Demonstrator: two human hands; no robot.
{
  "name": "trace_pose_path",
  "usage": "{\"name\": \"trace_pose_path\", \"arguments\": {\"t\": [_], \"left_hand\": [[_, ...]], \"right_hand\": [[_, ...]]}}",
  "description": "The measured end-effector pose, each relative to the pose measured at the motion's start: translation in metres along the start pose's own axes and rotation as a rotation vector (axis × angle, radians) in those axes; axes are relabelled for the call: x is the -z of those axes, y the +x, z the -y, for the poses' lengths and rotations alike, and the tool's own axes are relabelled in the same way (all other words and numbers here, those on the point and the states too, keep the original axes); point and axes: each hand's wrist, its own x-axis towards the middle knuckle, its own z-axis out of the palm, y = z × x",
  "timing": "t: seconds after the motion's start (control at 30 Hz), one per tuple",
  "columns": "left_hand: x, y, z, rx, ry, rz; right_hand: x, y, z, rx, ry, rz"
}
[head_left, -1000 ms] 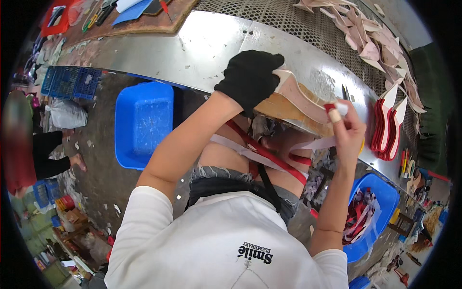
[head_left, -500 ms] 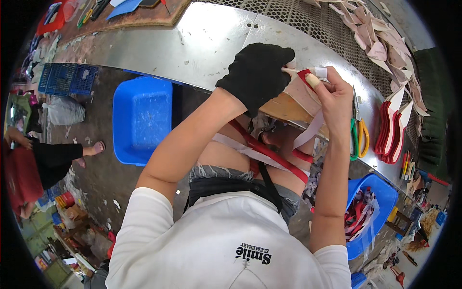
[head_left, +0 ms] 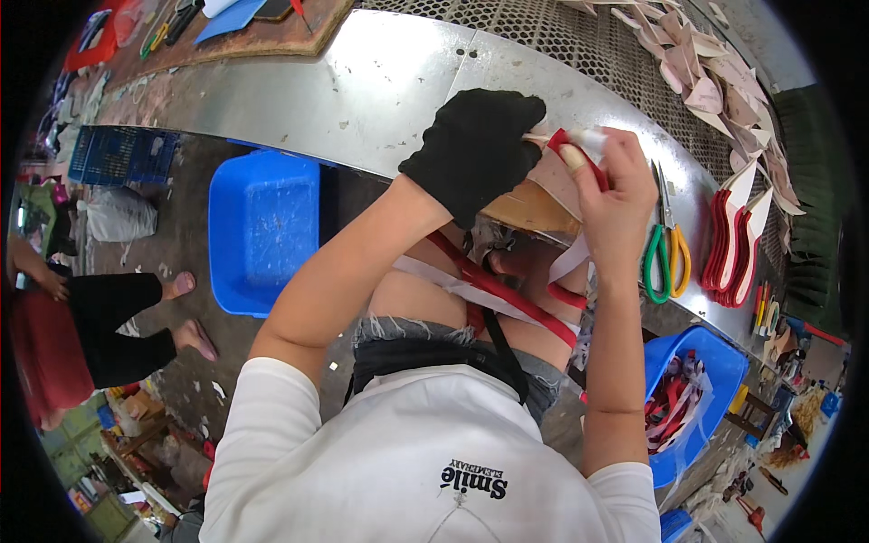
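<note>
My left hand (head_left: 480, 154), in a black glove, is closed on a pale flat piece (head_left: 554, 183), cut like a shoe part, at the table's near edge. Thumb and fingers of my right hand (head_left: 617, 199) pinch a red strip (head_left: 558, 141) against that piece's edge. Pale coverings wrap some of those fingertips. A white-backed length of strip (head_left: 568, 262) hangs below the right hand, and a long red ribbon (head_left: 507, 294) lies across my thighs. Scissors (head_left: 668, 244) with green and orange handles rest just right of my right hand.
Stacked red-edged pieces (head_left: 726, 244) stand on the metal table (head_left: 380, 90)'s right. Pale cut pieces (head_left: 711, 86) pile on mesh behind. A blue bin (head_left: 697, 362) of scraps stands lower right, a blue tub (head_left: 267, 226) left. Another person (head_left: 109, 317) walks at far left.
My right hand has shifted slightly left and its fingers have curled further over the red strip. The other person's legs have stepped apart, further into view.
</note>
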Motion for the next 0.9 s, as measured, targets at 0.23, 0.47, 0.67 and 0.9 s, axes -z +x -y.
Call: {"name": "trace_pose_path", "arguments": {"t": [0.23,0.47,0.67,0.9], "left_hand": [[0.002,0.007,-0.007,-0.118,-0.069,0.017],[0.003,0.016,-0.006,-0.128,0.037,0.222],[0.001,0.014,-0.006,-0.218,0.017,0.169],[-0.009,0.023,-0.006,-0.297,0.081,0.281]], "right_hand": [[0.004,0.013,-0.004,0.096,-0.092,0.158],[0.031,0.026,-0.008,-0.559,0.398,0.45],[0.026,-0.005,-0.008,-0.247,0.073,0.201],[0.011,-0.013,0.006,-0.016,-0.355,0.131]]}}
